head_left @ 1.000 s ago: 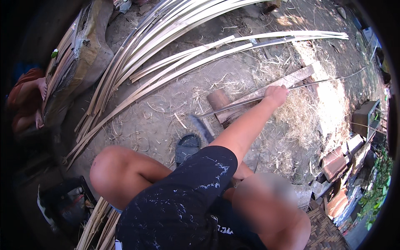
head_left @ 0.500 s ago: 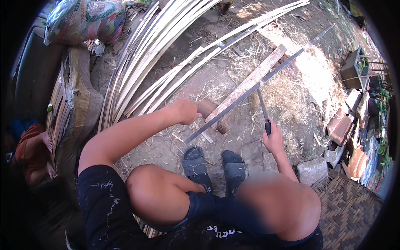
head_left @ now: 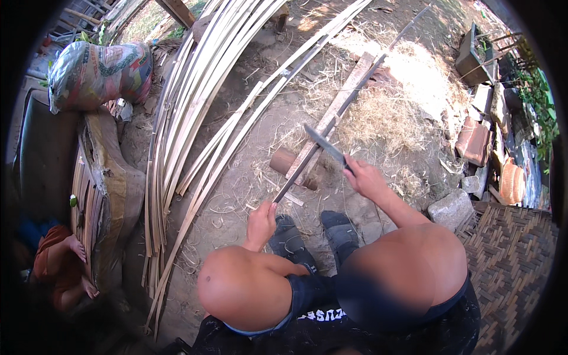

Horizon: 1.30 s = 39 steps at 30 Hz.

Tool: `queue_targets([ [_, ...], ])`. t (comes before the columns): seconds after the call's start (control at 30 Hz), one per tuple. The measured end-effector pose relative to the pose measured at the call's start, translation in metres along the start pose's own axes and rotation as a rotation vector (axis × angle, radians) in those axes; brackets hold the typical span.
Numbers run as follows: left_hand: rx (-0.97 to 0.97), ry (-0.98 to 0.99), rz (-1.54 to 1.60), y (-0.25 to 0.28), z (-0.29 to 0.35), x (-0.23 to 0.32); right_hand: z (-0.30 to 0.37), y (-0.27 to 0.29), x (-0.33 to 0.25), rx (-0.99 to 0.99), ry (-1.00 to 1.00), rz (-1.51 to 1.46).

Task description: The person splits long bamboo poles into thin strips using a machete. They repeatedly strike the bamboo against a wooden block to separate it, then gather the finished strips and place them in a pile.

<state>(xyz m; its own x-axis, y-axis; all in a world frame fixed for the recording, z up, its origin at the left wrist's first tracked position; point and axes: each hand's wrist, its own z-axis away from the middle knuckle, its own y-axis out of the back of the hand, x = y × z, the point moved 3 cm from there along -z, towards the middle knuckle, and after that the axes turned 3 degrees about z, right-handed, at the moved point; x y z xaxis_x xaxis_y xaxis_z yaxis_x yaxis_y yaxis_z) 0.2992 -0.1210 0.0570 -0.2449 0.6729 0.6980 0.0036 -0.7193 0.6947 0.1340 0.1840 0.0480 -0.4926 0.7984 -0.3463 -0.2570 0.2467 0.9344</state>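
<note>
Crosswise over slender dark strip (head_left: pixel 359 87), flat metal knife (head_left: pixel 329 146), tangled pale shavings (head_left: pixel 381 123).

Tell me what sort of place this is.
Probably an outdoor yard used for splitting or shaving wood or bamboo: long pale strips lie on bare ground, with curly shavings scattered about.

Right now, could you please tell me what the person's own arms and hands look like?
The left hand and right hand are ungloved, and I can make out no ring, watch or band. The forearms are bare where they show, without any sleeve. Along the lower edge is a black shirt with white print; its sleeves cannot be made out clearly.
</note>
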Motion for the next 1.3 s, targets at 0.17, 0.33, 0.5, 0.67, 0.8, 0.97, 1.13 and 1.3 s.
queue_targets([
  [0.17,-0.078,0.138,0.004,0.021,0.001,-0.018,-0.034,0.04,0.072,0.14,-0.342,-0.031],
  [0.33,0.024,-0.056,-0.177,0.0,-0.017,-0.002,0.033,0.005,-0.082,-0.312,0.254,-0.108],
  [0.5,-0.145,-0.015,-0.337,0.018,0.013,-0.026,-0.004,0.025,0.118,0.193,-0.555,-0.035],
  [0.67,-0.453,0.398,0.351,0.024,0.014,-0.046,-0.022,0.041,0.041,0.025,-0.37,-0.183],
  [0.8,-0.569,0.567,0.561,0.028,-0.002,-0.028,0.024,0.003,-0.072,-0.261,0.224,-0.053],
  [0.97,-0.537,0.795,0.442,0.067,0.073,-0.09,-0.006,0.0,0.034,0.008,-0.193,-0.209],
  [1.13,-0.307,0.511,0.295,0.081,0.054,-0.071,0.03,-0.017,-0.051,-0.055,0.163,-0.15],
  [1.3,-0.216,0.517,0.196,0.086,0.089,-0.126,0.006,0.005,0.025,0.037,-0.278,-0.246],
])
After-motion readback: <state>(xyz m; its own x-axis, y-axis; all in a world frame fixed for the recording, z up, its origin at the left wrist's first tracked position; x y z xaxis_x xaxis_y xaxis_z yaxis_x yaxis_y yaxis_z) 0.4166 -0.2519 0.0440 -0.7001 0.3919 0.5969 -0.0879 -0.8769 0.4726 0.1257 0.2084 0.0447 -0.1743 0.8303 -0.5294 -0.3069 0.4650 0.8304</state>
